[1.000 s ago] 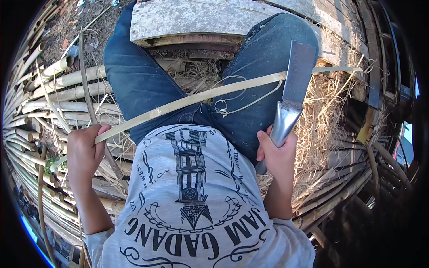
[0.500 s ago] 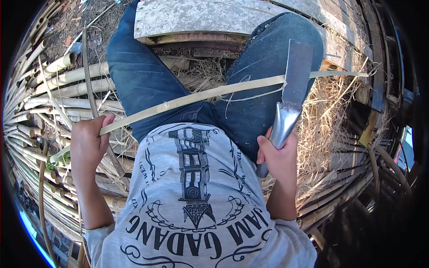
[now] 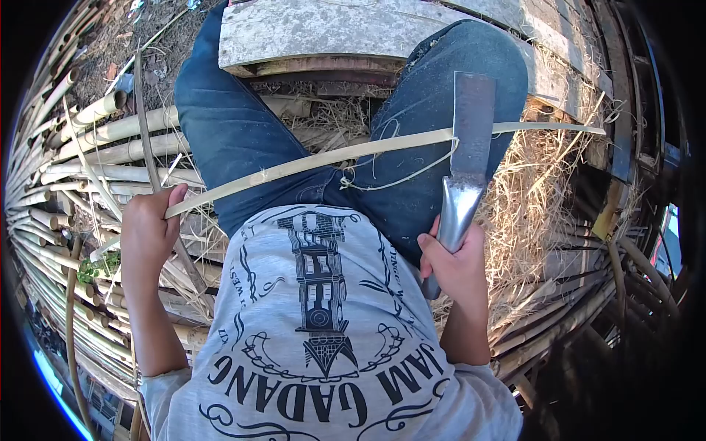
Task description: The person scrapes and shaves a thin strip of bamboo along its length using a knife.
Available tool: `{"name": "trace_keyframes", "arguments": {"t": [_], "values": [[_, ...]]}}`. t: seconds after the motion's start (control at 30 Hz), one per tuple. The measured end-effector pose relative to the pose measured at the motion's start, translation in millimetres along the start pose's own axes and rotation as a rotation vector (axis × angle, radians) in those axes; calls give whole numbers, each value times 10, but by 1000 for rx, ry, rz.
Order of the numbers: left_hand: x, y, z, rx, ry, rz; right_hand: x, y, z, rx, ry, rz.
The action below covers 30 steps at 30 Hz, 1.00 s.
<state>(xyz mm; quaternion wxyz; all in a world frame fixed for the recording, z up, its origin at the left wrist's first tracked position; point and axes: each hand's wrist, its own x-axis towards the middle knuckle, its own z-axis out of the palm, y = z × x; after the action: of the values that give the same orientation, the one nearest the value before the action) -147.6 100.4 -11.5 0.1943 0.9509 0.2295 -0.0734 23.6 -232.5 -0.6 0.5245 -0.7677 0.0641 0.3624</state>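
My left hand [image 3: 149, 234] is closed around one end of a long, pale bamboo strip [image 3: 316, 161], which runs across my lap to the right. In my right hand [image 3: 457, 263] is the metal handle of a broad-bladed knife [image 3: 473, 125], its squared blade pointing up and away from me. The blade lies across the bamboo strip over my right thigh and hides a short part of it. A thin curled shaving [image 3: 401, 178] hangs from the strip beside the blade's left edge. The strip's far end sticks out past my right knee.
A worn wooden board [image 3: 316, 33] stands between my knees in front. Several bamboo poles [image 3: 110, 147] are stacked on the left. Dry shavings [image 3: 533, 213] are heaped on the right, with more poles [image 3: 559, 323] below them. Dark soil shows at the upper left.
The knife has moved a little left along the strip, toward my left hand. The curled shaving beside the blade has grown longer and reaches further left. My left hand has barely moved.
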Motion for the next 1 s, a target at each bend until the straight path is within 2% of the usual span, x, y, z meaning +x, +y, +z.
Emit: {"name": "trace_keyframes", "arguments": {"t": [0.03,0.07,0.17,0.2,0.3,0.33,0.37,0.4,0.5,0.57,0.63,0.8,0.87,0.9,0.97,1.0], "values": [[18,-13,14,-4,-3,-7,-8,-12,-32,-25,-35,25],[14,4,37,-25,-8,5,29,1,-34,-3,40,-52],[38,74,67,-36,-8,-5,12,16,68,-16,55,-1],[36,57,28,-25,-8,0,-29,70,91,-29,-4,10],[32,49,44,-45,-11,-30,-4,26,-12,19,53,-23],[17,56,74,-52,-15,-37,22,30,21,233,113,-19],[18,52,89,-37,-22,-44,7,85,45,231,105,-15],[43,37,76,-14,-23,-46,-8,165,79,33,10,-58],[81,14,47,-9,-26,-39,-39,125,86,-121,-94,-70],[46,28,94,-55,14,-8,-24,73,65,64,-186,66],[54,58,25,-55,-70,-42,-13,116,44,110,-215,58],[99,123,-1,-23,21,1,23,58,22,218,-284,58],[111,158,-27,-27,22,0,20,41,45,7,-43,17],[114,180,-34,-32,20,-1,33,76,55,6,-42,17],[123,241,-40,-27,11,-1,71,177,66,-201,189,-217],[129,258,-46,-20,2,-3,38,110,58,-222,80,-163]]}}
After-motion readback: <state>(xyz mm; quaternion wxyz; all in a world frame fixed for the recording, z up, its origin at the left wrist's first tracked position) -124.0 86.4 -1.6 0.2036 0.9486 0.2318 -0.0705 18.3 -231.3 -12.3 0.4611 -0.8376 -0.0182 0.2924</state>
